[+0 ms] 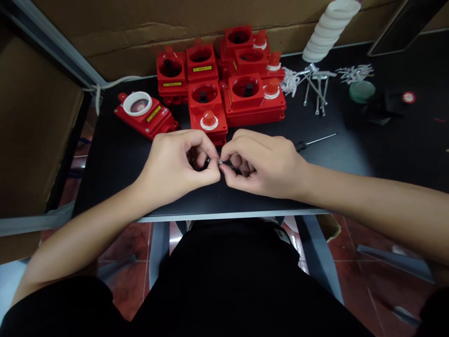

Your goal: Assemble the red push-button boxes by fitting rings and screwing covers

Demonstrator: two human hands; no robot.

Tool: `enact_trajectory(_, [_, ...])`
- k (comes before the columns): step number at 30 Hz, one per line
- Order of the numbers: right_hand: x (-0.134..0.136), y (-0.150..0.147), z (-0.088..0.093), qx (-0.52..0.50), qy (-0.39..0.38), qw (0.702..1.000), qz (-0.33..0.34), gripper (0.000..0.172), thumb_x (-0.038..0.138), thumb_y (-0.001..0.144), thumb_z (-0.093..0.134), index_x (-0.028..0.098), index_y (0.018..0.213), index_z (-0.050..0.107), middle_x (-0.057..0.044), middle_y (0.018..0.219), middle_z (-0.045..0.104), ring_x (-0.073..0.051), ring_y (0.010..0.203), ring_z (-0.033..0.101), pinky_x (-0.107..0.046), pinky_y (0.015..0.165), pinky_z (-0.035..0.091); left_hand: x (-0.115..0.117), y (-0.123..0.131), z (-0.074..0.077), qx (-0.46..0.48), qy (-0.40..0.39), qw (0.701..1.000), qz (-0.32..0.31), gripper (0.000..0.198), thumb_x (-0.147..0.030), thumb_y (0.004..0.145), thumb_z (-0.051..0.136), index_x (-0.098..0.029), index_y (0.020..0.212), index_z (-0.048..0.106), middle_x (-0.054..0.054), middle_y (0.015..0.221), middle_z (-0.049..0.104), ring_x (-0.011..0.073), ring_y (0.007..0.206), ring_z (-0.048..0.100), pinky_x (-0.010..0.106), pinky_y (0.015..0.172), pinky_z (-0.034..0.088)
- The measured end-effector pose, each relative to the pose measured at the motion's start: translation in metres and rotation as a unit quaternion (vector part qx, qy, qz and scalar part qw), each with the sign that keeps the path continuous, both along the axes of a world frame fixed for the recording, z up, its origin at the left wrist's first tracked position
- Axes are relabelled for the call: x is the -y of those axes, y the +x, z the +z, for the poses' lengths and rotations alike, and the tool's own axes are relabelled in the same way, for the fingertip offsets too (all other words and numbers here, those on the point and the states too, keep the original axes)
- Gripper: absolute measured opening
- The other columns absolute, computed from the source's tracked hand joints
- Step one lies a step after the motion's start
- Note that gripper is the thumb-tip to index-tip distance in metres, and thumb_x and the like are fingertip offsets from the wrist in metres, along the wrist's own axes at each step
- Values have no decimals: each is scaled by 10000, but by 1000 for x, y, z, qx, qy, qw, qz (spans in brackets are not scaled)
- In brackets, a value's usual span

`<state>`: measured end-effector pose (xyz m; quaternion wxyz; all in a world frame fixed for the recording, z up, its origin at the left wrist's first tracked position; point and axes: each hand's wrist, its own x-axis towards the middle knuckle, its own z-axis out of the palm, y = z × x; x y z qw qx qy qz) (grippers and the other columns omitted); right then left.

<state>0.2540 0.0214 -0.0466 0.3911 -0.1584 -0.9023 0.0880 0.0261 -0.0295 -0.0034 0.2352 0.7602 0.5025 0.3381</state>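
My left hand (pixel 182 161) and my right hand (pixel 261 164) meet fingertip to fingertip above the front of the black table. Both are closed in a pinch on a small thin piece (pixel 220 162), pale or metallic at its middle; its kind is too small to make out, and fingers cover most of it. Just behind my hands stands a red housing (pixel 206 100) with a round opening and a red domed lamp in a white ring. Beyond my right hand lies a screwdriver (pixel 321 139), its dark handle partly hidden by that hand.
Several more red housings (pixel 254 110) crowd the back; one with a white ring (pixel 137 103) lies at the left. A stack of white rings (pixel 329 30) leans on the cardboard wall. Metal rods (pixel 318 89), white bits (pixel 356 73) and a greenish round container (pixel 362 91) lie rightward.
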Motion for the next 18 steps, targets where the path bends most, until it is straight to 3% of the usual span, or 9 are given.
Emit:
enact_trajectory(5, [0,-1,0,12,71,997,-21,138,121,1065,615,172,989,719,26,800,718,-90,618,610,-251,523,399,2,1,1,5,-33,999,2,75,-199,787,729,-274,779,724,-71,660,689,131,580,582,322,614,482])
enact_trajectory(10, [0,-2,-1,16,130,991,-36,175,92,1065,585,169,971,712,22,815,746,-92,641,645,-266,521,376,2,1,1,-11,-14,1000,-3,78,-196,792,729,-269,782,704,-60,673,702,145,620,633,320,639,515])
enact_trajectory(18, [-1,2,3,39,116,992,-22,194,105,1088,563,188,958,681,51,744,654,-82,599,566,-260,519,341,0,-1,0,-16,1,1000,-24,123,-136,780,726,-253,786,692,-76,681,689,120,588,607,313,598,509])
